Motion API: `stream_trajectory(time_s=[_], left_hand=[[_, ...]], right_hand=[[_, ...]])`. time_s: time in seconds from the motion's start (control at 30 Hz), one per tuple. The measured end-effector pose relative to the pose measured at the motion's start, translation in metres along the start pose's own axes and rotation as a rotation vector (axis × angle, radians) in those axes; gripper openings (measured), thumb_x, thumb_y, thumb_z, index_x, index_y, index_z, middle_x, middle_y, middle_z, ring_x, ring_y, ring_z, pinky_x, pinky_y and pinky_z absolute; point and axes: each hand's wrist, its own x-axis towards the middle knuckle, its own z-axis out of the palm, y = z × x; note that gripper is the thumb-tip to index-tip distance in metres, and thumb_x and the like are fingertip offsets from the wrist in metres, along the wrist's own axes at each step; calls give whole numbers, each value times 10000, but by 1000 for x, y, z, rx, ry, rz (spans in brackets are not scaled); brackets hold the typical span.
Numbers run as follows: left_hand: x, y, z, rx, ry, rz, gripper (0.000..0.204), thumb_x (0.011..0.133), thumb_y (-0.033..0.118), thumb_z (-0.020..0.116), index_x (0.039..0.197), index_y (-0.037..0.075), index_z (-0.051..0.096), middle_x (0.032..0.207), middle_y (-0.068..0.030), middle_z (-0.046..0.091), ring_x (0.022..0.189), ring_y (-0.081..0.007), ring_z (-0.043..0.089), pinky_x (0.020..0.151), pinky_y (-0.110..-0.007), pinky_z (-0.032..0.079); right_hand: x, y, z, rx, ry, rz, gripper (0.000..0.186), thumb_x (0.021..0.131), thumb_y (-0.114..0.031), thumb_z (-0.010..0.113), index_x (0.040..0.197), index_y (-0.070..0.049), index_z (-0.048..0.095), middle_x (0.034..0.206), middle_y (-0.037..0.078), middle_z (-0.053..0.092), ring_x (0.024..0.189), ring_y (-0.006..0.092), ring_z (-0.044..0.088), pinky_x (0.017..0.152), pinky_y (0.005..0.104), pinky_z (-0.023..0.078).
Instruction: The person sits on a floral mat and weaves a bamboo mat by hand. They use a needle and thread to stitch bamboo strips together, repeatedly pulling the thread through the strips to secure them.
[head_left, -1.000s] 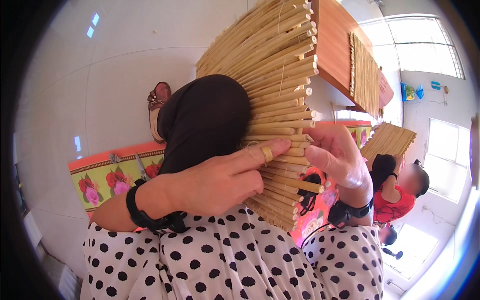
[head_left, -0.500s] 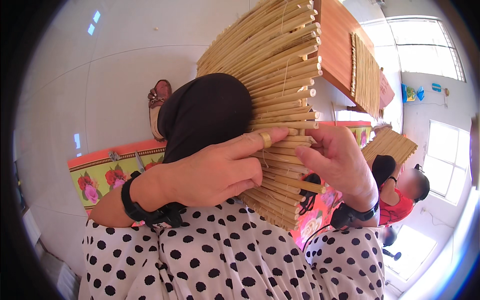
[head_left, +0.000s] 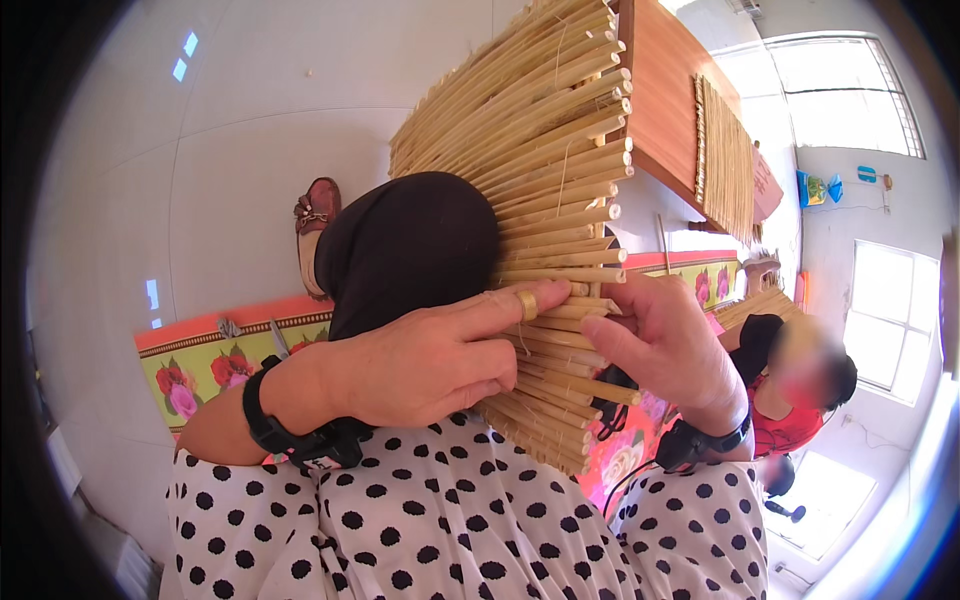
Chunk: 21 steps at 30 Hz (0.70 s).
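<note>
A mat of pale reed stalks [head_left: 520, 110], tied with thin thread, drapes over my black-clad knee [head_left: 415, 235] and down into my lap. My left hand [head_left: 430, 355], a gold ring on one finger, lies across the stalks with its index finger stretched along one and the other fingers curled at the mat. At the stalk ends my right hand [head_left: 665, 330] pinches around the edge, thumb on the near side; its other fingertips are partly hidden behind the reeds. A loose bit of thread hangs between the two hands.
Ahead to the right stands a wooden table [head_left: 665, 90] carrying another reed mat [head_left: 725, 160]. A co-worker in red [head_left: 785, 420] sits at the right with a reed mat [head_left: 760, 305]. Scissors [head_left: 279, 338] lie on the flowered cloth [head_left: 225, 360] at the left.
The mat and my hands have shifted slightly down and left in the picture, with both hands keeping their hold. At the right, the co-worker's head and mat have moved.
</note>
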Motion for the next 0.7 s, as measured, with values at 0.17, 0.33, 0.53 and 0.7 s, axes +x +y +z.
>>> stream_trajectory(time_s=[0.17, 0.33, 0.53, 0.7], left_hand=[[2, -3, 0, 50, -19, 39, 97, 853, -29, 637, 832, -5, 545, 1585, -296, 282, 1441, -438, 355, 1111, -415, 417], [-2, -4, 6, 94, -28, 29, 139, 825, -4, 667, 796, -16, 532, 1598, -304, 234, 1442, -459, 337, 1089, -433, 450], [-2, -1, 2, 108, -39, 16, 143, 805, -2, 675, 788, -5, 533, 1596, -295, 247, 1429, -449, 362, 1058, -427, 478], [-1, -3, 0, 76, -23, 12, 121, 802, -13, 671, 804, 14, 553, 1583, -282, 288, 1308, -408, 501, 934, -413, 532]], right_hand=[[3, 11, -6, -73, -14, -98, 304, 948, -125, 670, 1181, 66, 630, 785, 26, 681, 728, 20, 568, 609, 243, 494], [7, 10, 1, -37, 25, -82, 293, 947, -141, 676, 1149, 66, 630, 750, 25, 669, 684, 20, 564, 567, 252, 483], [3, -7, 4, -306, 57, -62, 236, 924, -130, 661, 1086, 39, 631, 637, 120, 631, 539, 134, 603, 525, 313, 478], [1, -4, 3, -393, 100, -132, 193, 924, -118, 623, 1039, 36, 635, 610, 154, 605, 508, 186, 592, 519, 336, 473]])
